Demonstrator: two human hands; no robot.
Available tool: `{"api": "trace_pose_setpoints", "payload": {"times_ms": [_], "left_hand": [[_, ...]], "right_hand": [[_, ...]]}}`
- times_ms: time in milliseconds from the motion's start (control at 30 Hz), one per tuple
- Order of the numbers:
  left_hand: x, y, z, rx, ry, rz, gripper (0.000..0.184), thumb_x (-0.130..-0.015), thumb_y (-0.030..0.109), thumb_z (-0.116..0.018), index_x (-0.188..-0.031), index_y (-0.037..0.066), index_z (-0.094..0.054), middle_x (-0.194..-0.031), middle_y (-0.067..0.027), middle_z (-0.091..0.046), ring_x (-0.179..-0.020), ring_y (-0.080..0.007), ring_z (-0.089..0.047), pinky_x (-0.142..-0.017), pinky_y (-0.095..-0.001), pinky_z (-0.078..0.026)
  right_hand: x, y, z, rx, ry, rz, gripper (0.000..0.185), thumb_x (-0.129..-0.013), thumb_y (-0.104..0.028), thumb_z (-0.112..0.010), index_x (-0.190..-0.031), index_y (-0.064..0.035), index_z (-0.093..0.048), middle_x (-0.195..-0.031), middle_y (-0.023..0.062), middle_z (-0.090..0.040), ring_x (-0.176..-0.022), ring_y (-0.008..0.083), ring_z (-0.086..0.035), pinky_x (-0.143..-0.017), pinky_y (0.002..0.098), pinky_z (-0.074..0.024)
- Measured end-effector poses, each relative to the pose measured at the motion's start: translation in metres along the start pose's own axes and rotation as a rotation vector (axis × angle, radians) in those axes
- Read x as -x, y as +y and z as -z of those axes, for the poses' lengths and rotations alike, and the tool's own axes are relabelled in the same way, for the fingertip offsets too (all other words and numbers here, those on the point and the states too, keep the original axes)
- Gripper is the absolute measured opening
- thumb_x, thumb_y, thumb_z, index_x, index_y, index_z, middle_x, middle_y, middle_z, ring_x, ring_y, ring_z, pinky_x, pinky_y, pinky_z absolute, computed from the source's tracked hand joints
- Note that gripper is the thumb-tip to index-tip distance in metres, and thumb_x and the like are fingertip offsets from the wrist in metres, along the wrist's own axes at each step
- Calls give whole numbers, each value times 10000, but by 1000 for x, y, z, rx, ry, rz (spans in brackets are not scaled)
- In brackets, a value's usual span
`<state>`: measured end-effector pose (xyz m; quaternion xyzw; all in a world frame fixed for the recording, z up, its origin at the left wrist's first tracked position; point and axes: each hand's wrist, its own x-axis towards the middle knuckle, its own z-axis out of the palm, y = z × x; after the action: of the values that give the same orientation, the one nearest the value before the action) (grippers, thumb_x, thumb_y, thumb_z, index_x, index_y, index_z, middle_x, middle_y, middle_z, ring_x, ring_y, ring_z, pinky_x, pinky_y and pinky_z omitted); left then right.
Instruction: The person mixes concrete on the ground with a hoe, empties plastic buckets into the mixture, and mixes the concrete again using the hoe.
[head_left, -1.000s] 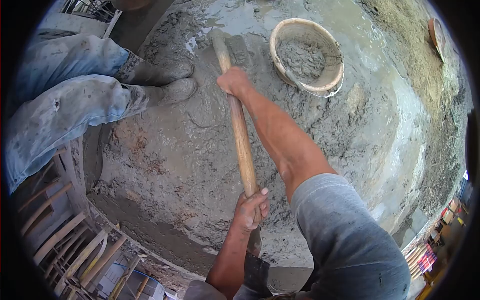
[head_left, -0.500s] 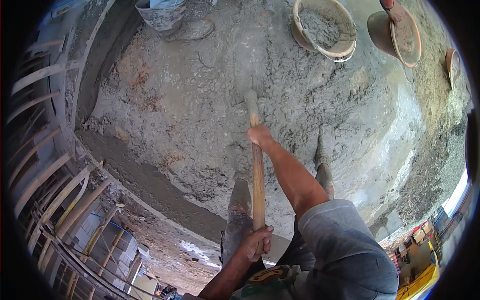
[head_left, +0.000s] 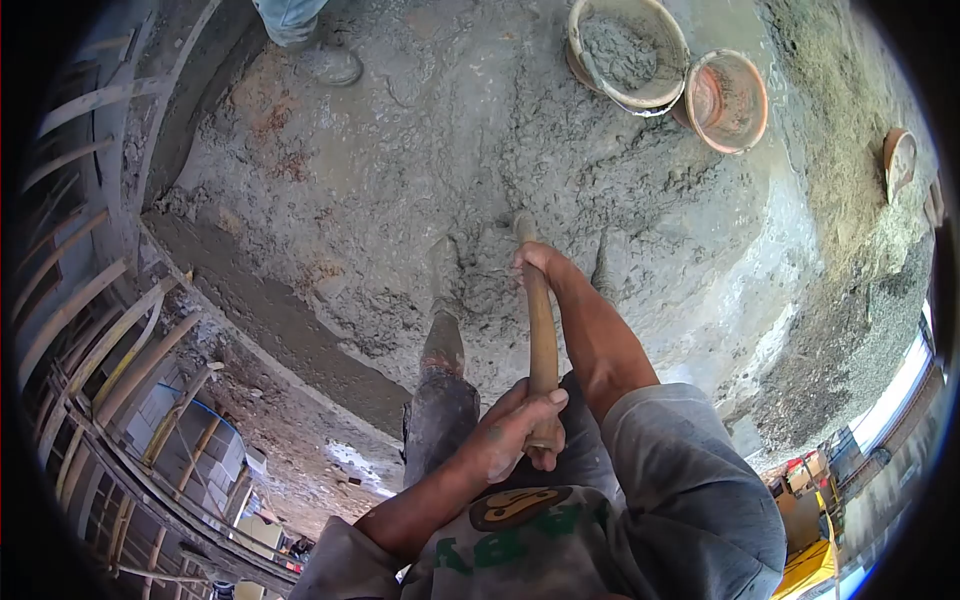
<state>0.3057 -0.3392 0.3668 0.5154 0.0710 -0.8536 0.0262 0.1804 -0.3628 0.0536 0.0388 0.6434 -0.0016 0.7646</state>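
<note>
My left hand is wrapped round the lower end of a long wooden handle, close to my body. Farther up, my right hand grips the same handle with fingers closed. The handle's far end points down into wet grey cement mix; any blade there cannot be made out. Lumpy mix lies around my boots, one of which shows left of the handle.
A bucket of grey mix stands at the top, beside a second bucket with a reddish inside. Another person's boot is at upper left. Wooden poles line the left; a round pan lies on gravelly ground at right.
The handle and both my hands have drawn back towards my body. The second bucket, held by another person's hand half a second ago, now stands against the first. The view has shifted.
</note>
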Motion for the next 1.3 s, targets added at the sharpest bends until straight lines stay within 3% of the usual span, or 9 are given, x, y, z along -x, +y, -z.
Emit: {"api": "trace_pose_setpoints", "payload": {"times_ms": [167,467,667,800,900,1000,1100,1267,1300], "left_hand": [[55,43,-68,-258,-194,-55,491,-920,474,-532,-1152,51,-436,-730,-113,-596,-540,-180,-580,-535,-273,-454],[81,45,-80,-850,-470,-238,584,-834,275,-717,-1224,-7,-386,-925,-67,-579,-876,-138,-574,-774,-310,-470],[-185,-17,51,-1105,622,-454,362,-704,208,-699,-1049,140,-610,-834,-128,-672,-792,-300,-661,-713,-396,-508],[-270,-6,66,-912,745,-315,317,-696,230,-727,-995,154,-657,-873,-126,-686,-828,-308,-664,-739,-406,-508],[-270,16,80,-903,492,-455,356,-688,268,-763,-984,123,-630,-883,-129,-675,-856,-366,-643,-745,-438,-498],[-242,34,118,-981,353,-932,407,-685,291,-786,-979,69,-614,-840,-111,-649,-812,-353,-628,-756,-416,-496],[-187,77,158,-847,309,-1010,387,-726,297,-779,-950,37,-600,-765,-57,-597,-771,-281,-614,-760,-379,-493],[-114,114,240,-224,42,-515,262,-818,247,-713,-911,48,-570,-678,2,-510,-558,-110,-530,-520,-259,-456],[-111,107,243,-136,63,-494,242,-826,237,-702,-893,55,-557,-659,6,-501,-528,-101,-510,-489,-250,-434]], "right_hand": [[82,-57,46,-16,43,155,117,-740,-63,-539,-847,-17,-527,-736,97,-502,-576,255,-542,-545,408,-531],[314,-182,85,-21,317,627,247,-759,-122,-572,-939,34,-505,-739,122,-545,-519,246,-557,-496,368,-518],[151,-184,113,125,818,916,465,-756,-136,-592,-1118,72,-386,-816,236,-618,-582,280,-645,-529,377,-517],[146,-192,90,46,754,982,398,-753,-112,-605,-1068,30,-406,-733,146,-590,-512,219,-593,-499,347,-490],[145,-202,72,55,671,1151,337,-758,-89,-595,-1020,11,-410,-690,88,-551,-490,177,-562,-464,319,-474],[142,-227,27,4,497,1199,236,-756,-53,-559,-944,13,-433,-669,76,-525,-451,173,-546,-413,300,-484],[95,-267,-29,-66,342,1117,176,-748,-70,-577,-865,18,-480,-654,74,-524,-435,174,-536,-404,307,-482],[-33,-293,-139,33,295,879,167,-748,-76,-578,-812,77,-561,-644,109,-550,-530,258,-605,-448,376,-503],[-73,-291,-155,182,378,873,256,-749,-109,-557,-873,113,-592,-801,205,-598,-733,331,-628,-623,394,-512]]}}
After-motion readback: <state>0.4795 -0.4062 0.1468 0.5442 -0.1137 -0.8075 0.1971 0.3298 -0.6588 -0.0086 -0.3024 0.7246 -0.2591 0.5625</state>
